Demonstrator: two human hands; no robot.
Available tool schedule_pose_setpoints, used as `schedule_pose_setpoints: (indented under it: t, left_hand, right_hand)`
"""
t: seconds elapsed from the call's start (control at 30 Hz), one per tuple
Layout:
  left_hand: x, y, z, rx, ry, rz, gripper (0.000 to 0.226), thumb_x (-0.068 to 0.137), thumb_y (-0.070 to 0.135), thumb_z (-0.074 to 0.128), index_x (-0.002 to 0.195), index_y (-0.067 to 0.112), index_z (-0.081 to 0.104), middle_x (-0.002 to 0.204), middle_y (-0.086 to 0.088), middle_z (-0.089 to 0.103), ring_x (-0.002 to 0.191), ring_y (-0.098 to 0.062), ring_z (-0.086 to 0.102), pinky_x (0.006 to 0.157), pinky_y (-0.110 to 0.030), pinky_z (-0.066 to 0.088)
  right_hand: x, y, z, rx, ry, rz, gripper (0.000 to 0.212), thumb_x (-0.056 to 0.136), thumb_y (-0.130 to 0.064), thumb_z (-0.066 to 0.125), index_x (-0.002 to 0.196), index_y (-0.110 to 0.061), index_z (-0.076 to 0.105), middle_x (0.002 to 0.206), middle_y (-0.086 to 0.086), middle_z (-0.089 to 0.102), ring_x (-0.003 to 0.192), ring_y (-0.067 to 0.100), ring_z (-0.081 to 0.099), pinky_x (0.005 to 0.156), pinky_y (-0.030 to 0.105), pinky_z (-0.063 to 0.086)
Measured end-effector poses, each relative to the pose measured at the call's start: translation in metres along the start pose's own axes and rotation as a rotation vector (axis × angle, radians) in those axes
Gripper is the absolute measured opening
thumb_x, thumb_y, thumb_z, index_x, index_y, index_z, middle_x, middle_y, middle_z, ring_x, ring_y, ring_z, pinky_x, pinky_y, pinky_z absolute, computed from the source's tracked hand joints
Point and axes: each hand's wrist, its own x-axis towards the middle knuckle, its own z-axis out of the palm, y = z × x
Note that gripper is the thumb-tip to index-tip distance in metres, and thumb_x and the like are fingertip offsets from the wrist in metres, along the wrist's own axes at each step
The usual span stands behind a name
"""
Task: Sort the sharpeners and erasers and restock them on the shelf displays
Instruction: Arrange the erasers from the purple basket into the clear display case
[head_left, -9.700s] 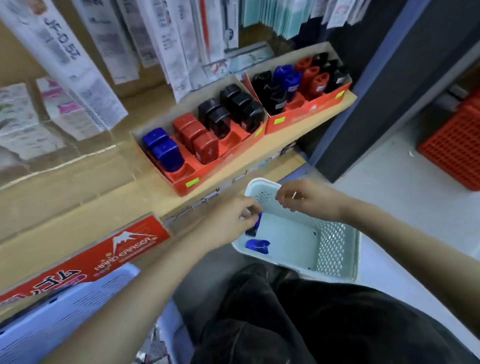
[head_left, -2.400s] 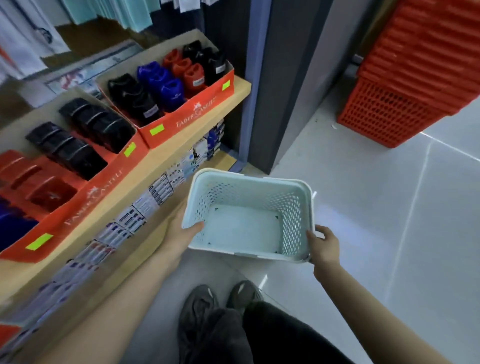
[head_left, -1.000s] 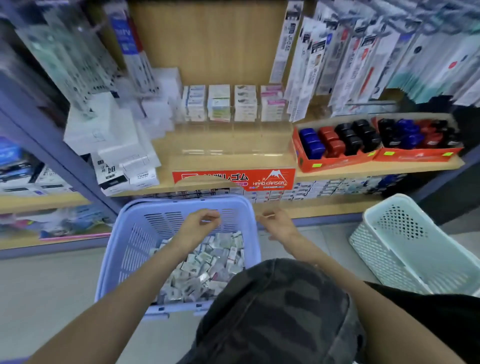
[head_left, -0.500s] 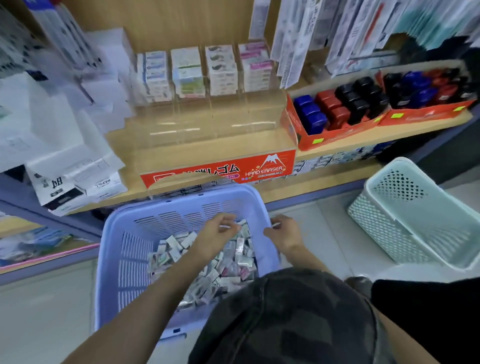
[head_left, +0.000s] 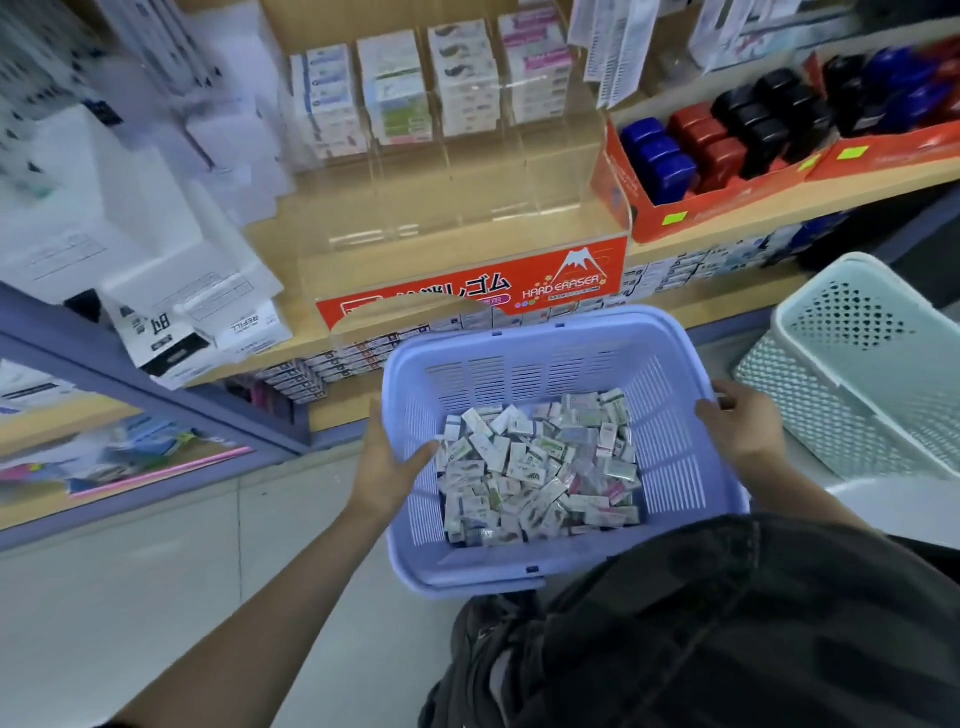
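Squarely in the middle of the frame sits a lilac basket (head_left: 519, 366), and both hands are clamped on it. The left hand (head_left: 387, 462) grips the left rim with the thumb inside the wall. The right hand (head_left: 743, 426) curls over the right rim.

A loose heap of small wrapped erasers (head_left: 535, 467) covers the basket's bottom. Above it, on the wooden shelf (head_left: 727, 205), stands a clear display (head_left: 457, 202) with a red "HARD ERASER" label. Only its back holds stacked erasers.

At the upper right, a red tray (head_left: 660, 221) just beside the display holds blue, red and black sharpeners (head_left: 717, 140). A mint basket (head_left: 857, 384) lies tilted at the right edge, near the right hand.
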Motion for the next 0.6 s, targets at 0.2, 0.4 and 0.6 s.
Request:
schedule_pose_setpoints:
  t: [0.2,0.4,0.6]
  left_hand:
    - [0.013,0.017,0.038,-0.029,-0.081,0.027,0.097,0.082,0.031,0.069,0.151,0.017,0.002,0.159,0.000,0.010,0.145,-0.020,0.011,0.114,-0.041,0.019]
    - [0.027,0.064,0.083,-0.109,-0.268,0.169,0.089,0.086,0.023,0.066,0.150,0.025,0.006,0.156,0.006,0.011,0.142,-0.012,0.014,0.108,-0.029,0.018]
    - [0.051,0.097,0.088,0.043,-0.530,0.231,0.094,0.079,0.036,0.069,0.150,0.018,0.012,0.154,-0.003,0.024,0.140,-0.022,0.028,0.111,-0.041,0.029]
  right_hand:
    - [0.011,0.022,-0.023,-0.008,0.097,0.072,0.040,0.087,-0.009,0.056,0.127,-0.011,0.057,0.090,0.018,0.065,0.075,0.035,0.058,0.066,0.039,0.046]
    - [0.029,0.060,-0.067,-0.004,0.149,0.171,0.042,0.083,-0.014,0.056,0.125,-0.006,0.058,0.083,0.021,0.064,0.074,0.035,0.059,0.068,0.041,0.046]
    - [0.038,0.078,-0.086,-0.171,0.157,0.206,0.051,0.087,-0.008,0.057,0.136,0.000,0.043,0.127,0.030,0.046,0.115,0.044,0.045,0.093,0.045,0.038]
